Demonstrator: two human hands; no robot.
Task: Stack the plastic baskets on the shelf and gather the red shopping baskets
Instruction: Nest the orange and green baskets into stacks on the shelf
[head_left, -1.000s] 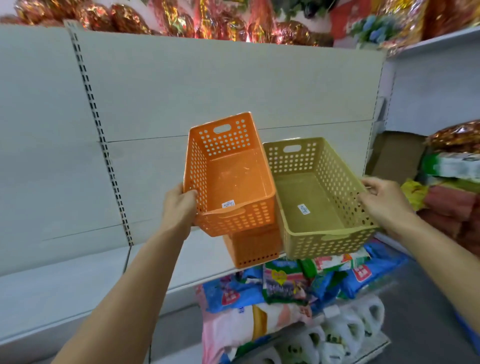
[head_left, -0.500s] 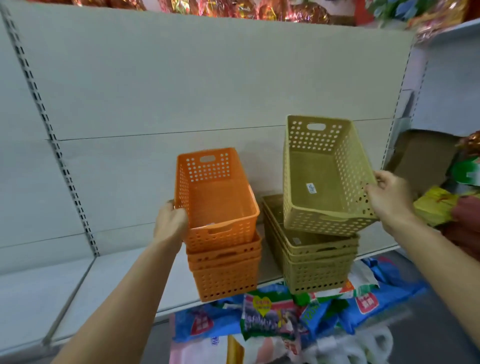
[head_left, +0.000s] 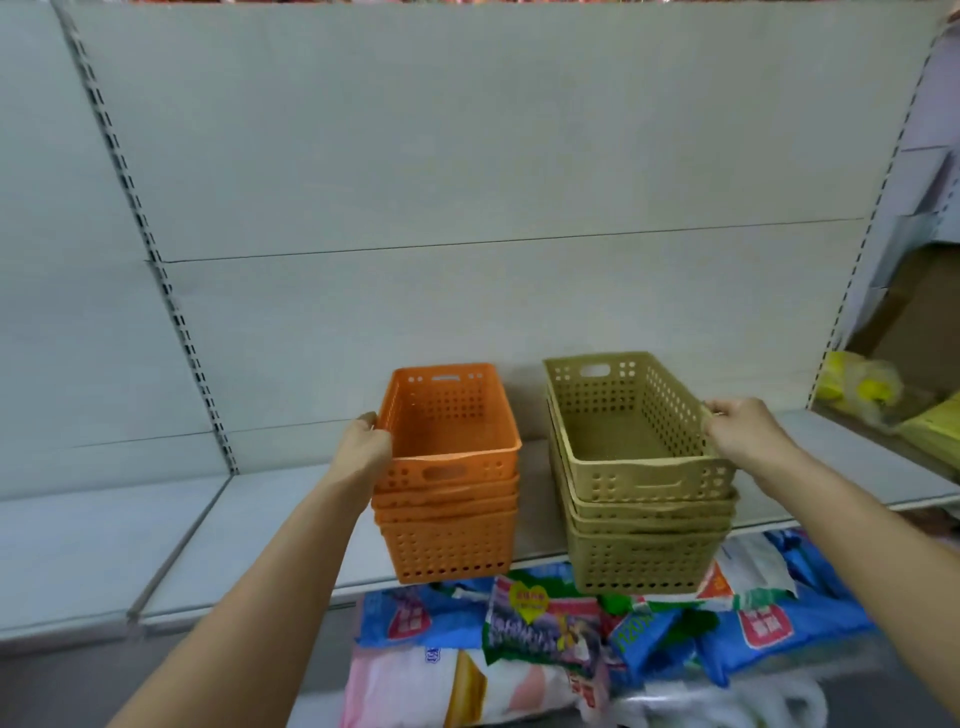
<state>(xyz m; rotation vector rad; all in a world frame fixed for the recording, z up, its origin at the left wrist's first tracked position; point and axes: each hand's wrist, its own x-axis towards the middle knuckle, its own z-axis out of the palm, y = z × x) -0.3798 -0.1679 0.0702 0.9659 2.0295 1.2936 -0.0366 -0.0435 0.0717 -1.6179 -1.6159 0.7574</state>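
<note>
Two stacks of perforated plastic baskets stand side by side on the white shelf. The top orange basket is nested into the orange stack on the left, and my left hand grips its left rim. At the right, the top olive basket sits nested in the olive stack, tilted slightly. My right hand holds that basket's right rim. No red shopping baskets are in view.
The grey back panel rises behind the shelf, with slotted uprights at either side. Colourful packaged bags lie piled below the shelf front. Yellow bags and a cardboard box sit on the neighbouring shelf at the right.
Both baskets came down from mid-air and now sit nested on their stacks; the olive one dropped the farthest. My hands stay on the rims.
</note>
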